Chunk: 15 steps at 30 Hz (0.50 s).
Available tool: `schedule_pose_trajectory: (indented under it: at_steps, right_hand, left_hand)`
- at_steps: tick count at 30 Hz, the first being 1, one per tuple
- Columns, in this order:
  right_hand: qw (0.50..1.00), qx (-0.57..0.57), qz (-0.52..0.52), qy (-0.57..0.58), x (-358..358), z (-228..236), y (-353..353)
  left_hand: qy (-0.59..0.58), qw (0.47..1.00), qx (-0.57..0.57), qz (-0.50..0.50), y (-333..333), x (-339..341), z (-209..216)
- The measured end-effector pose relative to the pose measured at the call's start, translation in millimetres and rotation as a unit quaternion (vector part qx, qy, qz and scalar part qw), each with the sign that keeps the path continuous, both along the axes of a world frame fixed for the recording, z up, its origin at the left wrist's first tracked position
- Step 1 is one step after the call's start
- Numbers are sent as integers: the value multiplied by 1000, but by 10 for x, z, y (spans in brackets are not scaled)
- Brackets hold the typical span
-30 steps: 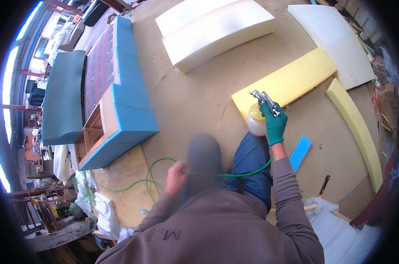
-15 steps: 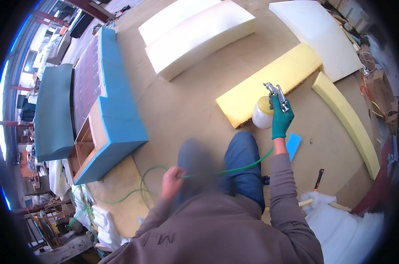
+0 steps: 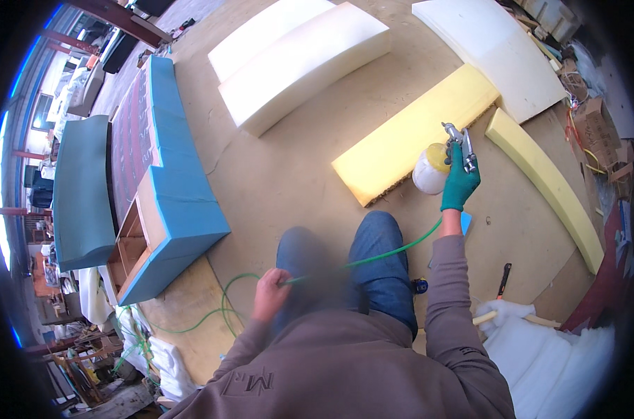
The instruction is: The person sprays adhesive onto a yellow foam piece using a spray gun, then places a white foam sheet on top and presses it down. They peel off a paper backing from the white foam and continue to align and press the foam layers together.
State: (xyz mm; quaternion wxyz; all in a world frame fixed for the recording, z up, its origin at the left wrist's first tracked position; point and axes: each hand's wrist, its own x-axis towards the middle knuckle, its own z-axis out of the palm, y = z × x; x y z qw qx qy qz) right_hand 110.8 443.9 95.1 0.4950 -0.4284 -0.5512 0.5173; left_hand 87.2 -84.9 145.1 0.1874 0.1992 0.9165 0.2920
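Note:
In a green glove, my right hand (image 3: pixel 460 183) is closed round a metal spray gun (image 3: pixel 463 143) with a white cup and yellow lid (image 3: pixel 432 170) on its left side. A green hose (image 3: pixel 397 251) runs from near my right wrist across my thighs to my left hand (image 3: pixel 269 293). That bare hand is closed on the hose, which loops on toward the floor at the left. Just beyond the spray gun lies a long yellow foam block (image 3: pixel 414 133) with a rough, dark near edge. A blurred dark spot covers part of my lap.
At left stands a sofa frame (image 3: pixel 191 216) covered in blue foam, a grey-green foam piece (image 3: pixel 83 192) beside it. White foam blocks (image 3: pixel 303 70) and a white sheet (image 3: pixel 495 52) lie farther off. A curved yellow foam strip (image 3: pixel 544 185), an orange-black handled tool (image 3: pixel 504 281) and white wadding (image 3: pixel 540 363) are at right.
My right hand has moved slightly right with the spray gun, away from the yellow foam block. My left hand keeps its hold on the hose. The whole view has shifted a little.

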Motion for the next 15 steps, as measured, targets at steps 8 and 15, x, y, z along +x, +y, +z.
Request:
schedule_pose_trajectory:
  at_steps: [8, 15]
  right_hand:
    - [1000, 8, -4, 14, 36, 15, 57]
    - [999, -32, 10, -2, 80, -12, -9]
  left_hand:
    - [-11, 1000, 6, 3, 28, 5, -15]
    - [-4, 1000, 12, -2, 51, 31, -21]
